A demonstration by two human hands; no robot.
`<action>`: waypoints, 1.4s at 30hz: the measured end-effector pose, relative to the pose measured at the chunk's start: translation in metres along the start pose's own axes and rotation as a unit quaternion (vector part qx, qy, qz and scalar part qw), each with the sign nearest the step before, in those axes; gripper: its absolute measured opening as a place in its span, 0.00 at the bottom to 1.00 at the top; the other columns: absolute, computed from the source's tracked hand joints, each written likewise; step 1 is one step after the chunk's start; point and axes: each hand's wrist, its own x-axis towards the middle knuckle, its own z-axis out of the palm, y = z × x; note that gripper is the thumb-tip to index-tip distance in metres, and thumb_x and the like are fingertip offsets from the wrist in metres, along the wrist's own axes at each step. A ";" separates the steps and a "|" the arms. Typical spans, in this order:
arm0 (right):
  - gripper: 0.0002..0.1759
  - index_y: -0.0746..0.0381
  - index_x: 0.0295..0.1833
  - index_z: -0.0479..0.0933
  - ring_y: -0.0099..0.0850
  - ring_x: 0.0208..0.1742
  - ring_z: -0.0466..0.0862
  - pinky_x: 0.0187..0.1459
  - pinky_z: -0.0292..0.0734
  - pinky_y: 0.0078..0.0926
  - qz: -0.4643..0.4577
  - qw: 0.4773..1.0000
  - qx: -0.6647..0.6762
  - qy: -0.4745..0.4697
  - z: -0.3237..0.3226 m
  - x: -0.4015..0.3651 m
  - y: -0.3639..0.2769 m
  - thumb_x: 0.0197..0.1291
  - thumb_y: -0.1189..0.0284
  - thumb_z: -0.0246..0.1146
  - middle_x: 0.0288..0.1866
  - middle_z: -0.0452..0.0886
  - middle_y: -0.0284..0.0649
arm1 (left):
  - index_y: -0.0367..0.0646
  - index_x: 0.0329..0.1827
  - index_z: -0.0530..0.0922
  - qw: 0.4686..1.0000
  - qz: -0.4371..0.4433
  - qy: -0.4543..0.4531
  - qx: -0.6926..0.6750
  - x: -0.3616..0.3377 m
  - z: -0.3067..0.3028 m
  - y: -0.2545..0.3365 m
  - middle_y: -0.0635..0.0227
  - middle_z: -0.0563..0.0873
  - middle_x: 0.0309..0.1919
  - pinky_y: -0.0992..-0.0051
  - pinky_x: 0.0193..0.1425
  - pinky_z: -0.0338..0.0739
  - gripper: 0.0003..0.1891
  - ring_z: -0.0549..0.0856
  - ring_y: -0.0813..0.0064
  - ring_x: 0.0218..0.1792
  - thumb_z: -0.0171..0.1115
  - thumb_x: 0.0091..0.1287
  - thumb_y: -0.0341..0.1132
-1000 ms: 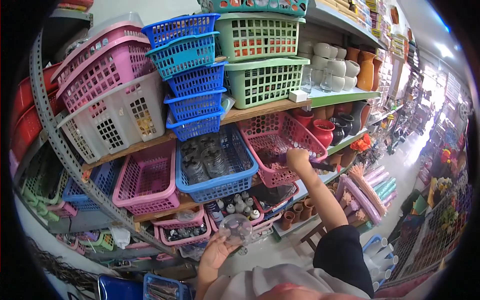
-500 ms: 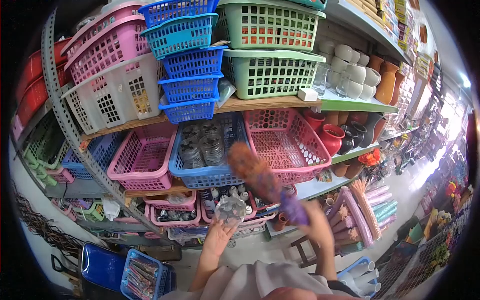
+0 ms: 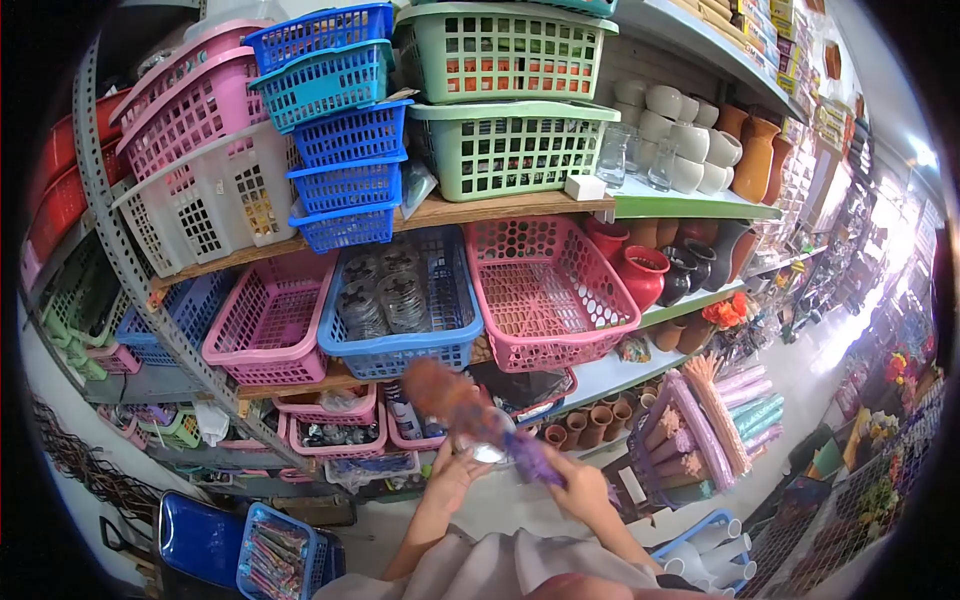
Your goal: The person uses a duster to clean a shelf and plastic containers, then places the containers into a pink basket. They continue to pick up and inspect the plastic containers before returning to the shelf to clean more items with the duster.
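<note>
Head view, lower middle of the frame: the feather duster [image 3: 447, 393] is smeared by motion. Its brownish fluffy head is a soft blur, and only the purple handle reads clearly. It slants from centre down to the right, across a clear round piece [image 3: 490, 450]. It covers most of that piece, so I cannot tell if the piece is a lid or a jar. The right hand [image 3: 582, 487] is clenched round the purple handle, and its fingers are partly lost in the blur. The left hand [image 3: 452, 480] has its grip closed on the lower left edge of the clear round piece, with the fingertips hidden behind it. Both forearms are cut off by the bottom edge, above a pale garment.

On the shelves behind there is one blue basket [image 3: 400, 352] at centre. The clear jars [image 3: 385, 300] in it are too crowded to count. One pink basket [image 3: 255, 362] sits just left of it and one larger pink basket [image 3: 560, 345] just right. Above these, on a wooden shelf, two green baskets [image 3: 510, 150] stand one on the other. To their left is a stack of five blue baskets [image 3: 345, 135], the second from the top more teal. One red vase [image 3: 640, 275] stands at centre right. A row of small terracotta pots [image 3: 590, 425] sits below it, partly hidden behind the duster handle.
</note>
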 end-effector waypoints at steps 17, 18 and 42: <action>0.34 0.48 0.61 0.75 0.48 0.37 0.83 0.40 0.78 0.41 0.047 0.998 0.037 -0.008 -0.024 -0.041 0.019 0.41 0.72 0.67 0.37 0.82 0.49 | 0.46 0.66 0.64 0.996 0.090 -0.003 0.002 -0.009 0.005 0.033 0.62 0.74 0.62 0.62 0.65 0.73 0.21 0.75 0.65 0.64 0.53 0.72 0.35; 0.35 0.48 0.62 0.75 0.48 0.37 0.83 0.40 0.78 0.41 0.057 0.998 0.017 -0.017 -0.025 -0.041 0.016 0.41 0.72 0.67 0.37 0.82 0.49 | 0.46 0.66 0.64 0.996 0.089 -0.004 0.001 -0.008 0.002 0.029 0.62 0.74 0.62 0.62 0.65 0.73 0.21 0.75 0.65 0.64 0.53 0.72 0.35; 0.35 0.48 0.64 0.72 0.48 0.40 0.83 0.42 0.78 0.42 0.035 0.994 0.095 -0.031 0.006 -0.031 0.019 0.44 0.71 0.64 0.40 0.83 0.49 | 0.46 0.67 0.63 0.995 0.087 -0.004 0.042 -0.017 -0.010 0.023 0.66 0.75 0.61 0.62 0.62 0.76 0.21 0.78 0.66 0.59 0.49 0.74 0.41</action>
